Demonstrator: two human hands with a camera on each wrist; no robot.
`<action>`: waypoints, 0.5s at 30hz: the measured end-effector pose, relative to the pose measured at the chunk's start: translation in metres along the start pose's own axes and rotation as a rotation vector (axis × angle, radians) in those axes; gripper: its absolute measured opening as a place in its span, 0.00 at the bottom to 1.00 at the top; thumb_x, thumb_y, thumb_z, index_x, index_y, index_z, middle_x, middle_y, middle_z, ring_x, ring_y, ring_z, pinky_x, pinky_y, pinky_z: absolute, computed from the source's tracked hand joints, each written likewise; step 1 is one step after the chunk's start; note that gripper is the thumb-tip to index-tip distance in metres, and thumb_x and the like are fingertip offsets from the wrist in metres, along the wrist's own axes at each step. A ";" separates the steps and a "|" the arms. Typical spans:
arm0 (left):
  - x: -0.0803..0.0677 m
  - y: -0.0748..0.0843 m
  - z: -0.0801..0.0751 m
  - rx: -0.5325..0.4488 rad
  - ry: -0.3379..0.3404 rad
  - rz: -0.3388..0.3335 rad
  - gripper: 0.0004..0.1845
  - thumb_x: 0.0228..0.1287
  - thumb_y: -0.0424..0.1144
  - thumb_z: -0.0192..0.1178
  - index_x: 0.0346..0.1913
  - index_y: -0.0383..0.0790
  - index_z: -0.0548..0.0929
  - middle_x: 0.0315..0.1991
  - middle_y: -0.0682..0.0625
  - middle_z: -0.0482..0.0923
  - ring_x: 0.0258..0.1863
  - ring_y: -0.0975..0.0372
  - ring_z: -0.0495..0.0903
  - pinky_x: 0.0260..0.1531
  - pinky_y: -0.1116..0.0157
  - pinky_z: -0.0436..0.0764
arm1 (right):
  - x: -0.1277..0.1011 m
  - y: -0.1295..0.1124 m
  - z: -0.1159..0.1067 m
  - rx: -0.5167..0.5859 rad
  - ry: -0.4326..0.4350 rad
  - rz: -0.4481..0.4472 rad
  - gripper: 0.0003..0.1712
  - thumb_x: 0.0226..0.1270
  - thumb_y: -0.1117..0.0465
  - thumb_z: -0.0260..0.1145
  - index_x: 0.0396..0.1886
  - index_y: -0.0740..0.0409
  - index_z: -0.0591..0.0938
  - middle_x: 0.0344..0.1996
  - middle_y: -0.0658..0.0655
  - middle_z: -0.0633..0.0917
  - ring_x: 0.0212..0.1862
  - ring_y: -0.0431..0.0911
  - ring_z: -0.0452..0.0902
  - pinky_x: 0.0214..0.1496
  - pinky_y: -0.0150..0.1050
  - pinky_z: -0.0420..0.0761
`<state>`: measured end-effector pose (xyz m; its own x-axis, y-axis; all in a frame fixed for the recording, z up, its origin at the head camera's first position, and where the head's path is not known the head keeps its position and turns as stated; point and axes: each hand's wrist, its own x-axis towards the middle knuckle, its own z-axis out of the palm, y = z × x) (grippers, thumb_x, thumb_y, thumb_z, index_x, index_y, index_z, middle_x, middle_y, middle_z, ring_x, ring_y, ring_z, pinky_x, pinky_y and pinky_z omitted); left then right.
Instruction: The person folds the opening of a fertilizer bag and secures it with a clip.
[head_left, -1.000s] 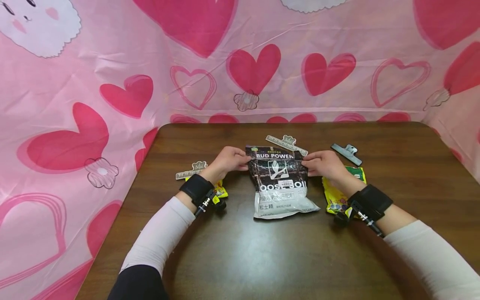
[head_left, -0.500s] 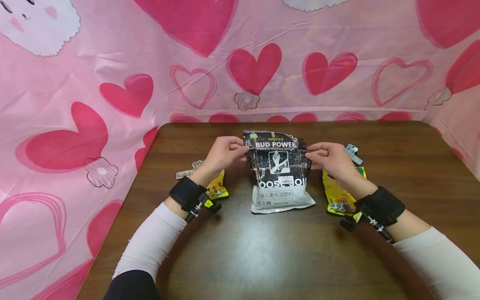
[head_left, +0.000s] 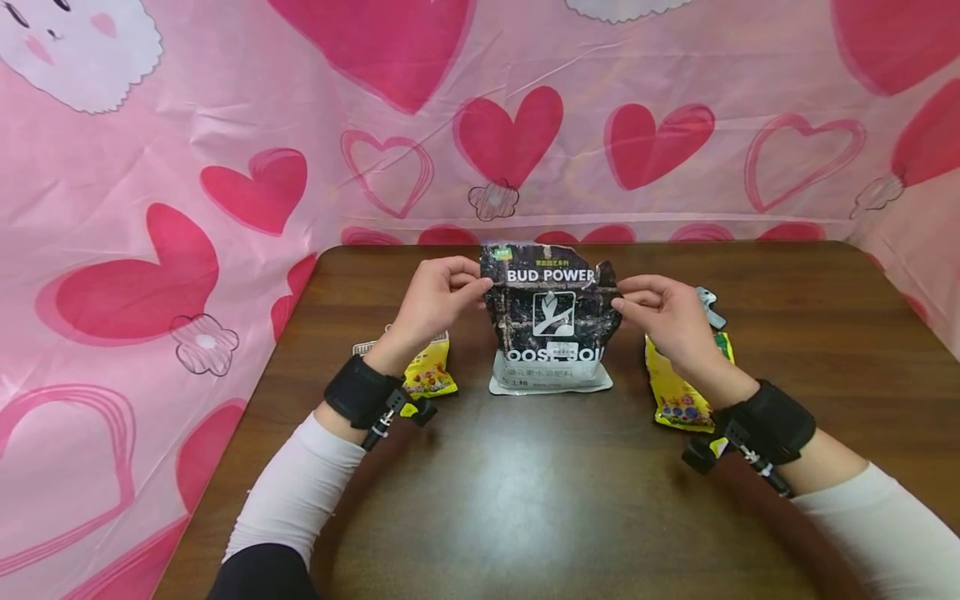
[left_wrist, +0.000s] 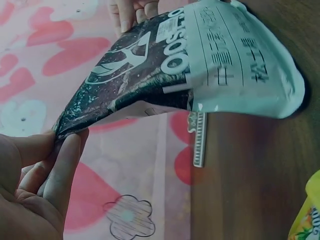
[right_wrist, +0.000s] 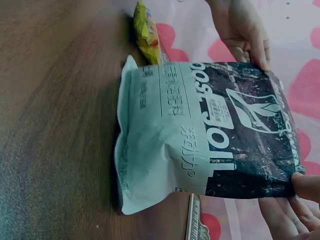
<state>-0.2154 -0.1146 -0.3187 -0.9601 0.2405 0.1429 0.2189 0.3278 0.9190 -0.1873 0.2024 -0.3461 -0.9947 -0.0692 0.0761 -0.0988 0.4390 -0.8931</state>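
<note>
A black and white bag of loose soil, printed "BUD POWER", stands nearly upright on the table, its white bottom edge resting on the wood. My left hand pinches its upper left edge between thumb and fingers. On the opposite side, my right hand pinches the upper right edge. The left wrist view shows the bag narrowing to a fold at the left fingers. From the right wrist, the front of the bag faces the camera, with the right thumb pressed on its corner.
Yellow packets lie on either side, one by my left wrist and one under my right forearm. A metal clip sits beyond my right hand, another clip at left. A ruler-patterned clip lies behind the bag. Heart-printed cloth hangs beyond the table.
Both hands have lifted the bag's top, bringing it from leaning back to nearly upright. Its bottom edge has shifted away from me, and the clip behind it is now hidden in the head view.
</note>
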 end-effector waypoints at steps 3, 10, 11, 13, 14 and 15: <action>-0.001 0.005 -0.002 0.026 -0.005 0.008 0.08 0.66 0.34 0.64 0.43 0.31 0.82 0.38 0.36 0.87 0.38 0.44 0.88 0.42 0.55 0.86 | -0.001 -0.003 0.000 0.020 0.015 -0.016 0.21 0.70 0.58 0.66 0.58 0.62 0.80 0.35 0.42 0.90 0.36 0.28 0.84 0.41 0.25 0.83; -0.007 0.009 -0.006 0.097 -0.006 0.045 0.07 0.66 0.34 0.64 0.43 0.33 0.83 0.38 0.40 0.88 0.35 0.52 0.89 0.39 0.62 0.87 | -0.003 -0.004 0.001 0.028 0.046 -0.050 0.19 0.68 0.60 0.67 0.56 0.61 0.79 0.31 0.33 0.87 0.37 0.28 0.83 0.43 0.22 0.81; -0.008 0.010 -0.006 0.094 -0.008 0.049 0.08 0.66 0.34 0.64 0.43 0.32 0.83 0.38 0.39 0.88 0.35 0.51 0.89 0.39 0.62 0.87 | -0.004 -0.004 0.001 0.025 0.053 -0.052 0.19 0.68 0.61 0.67 0.56 0.61 0.79 0.31 0.33 0.87 0.37 0.28 0.83 0.43 0.22 0.81; -0.010 0.010 -0.006 0.097 -0.008 0.052 0.09 0.66 0.34 0.64 0.45 0.33 0.83 0.39 0.40 0.88 0.37 0.49 0.89 0.40 0.61 0.87 | -0.005 -0.004 0.001 0.017 0.062 -0.055 0.18 0.68 0.61 0.67 0.55 0.60 0.80 0.32 0.34 0.87 0.37 0.29 0.83 0.43 0.22 0.81; -0.011 0.010 -0.006 0.098 -0.005 0.053 0.09 0.66 0.34 0.64 0.45 0.33 0.83 0.39 0.40 0.88 0.37 0.48 0.89 0.41 0.60 0.87 | -0.005 -0.005 0.001 0.012 0.065 -0.061 0.18 0.68 0.61 0.67 0.55 0.60 0.79 0.32 0.35 0.88 0.37 0.29 0.83 0.43 0.22 0.81; -0.011 0.010 -0.006 0.099 -0.004 0.052 0.10 0.66 0.34 0.65 0.46 0.33 0.83 0.39 0.40 0.88 0.38 0.48 0.88 0.41 0.60 0.87 | -0.006 -0.005 0.000 0.010 0.067 -0.068 0.18 0.68 0.61 0.67 0.55 0.60 0.79 0.33 0.35 0.88 0.38 0.29 0.83 0.42 0.22 0.81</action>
<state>-0.2033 -0.1192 -0.3088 -0.9463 0.2632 0.1877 0.2847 0.4038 0.8694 -0.1812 0.2002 -0.3418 -0.9854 -0.0382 0.1658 -0.1661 0.4267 -0.8890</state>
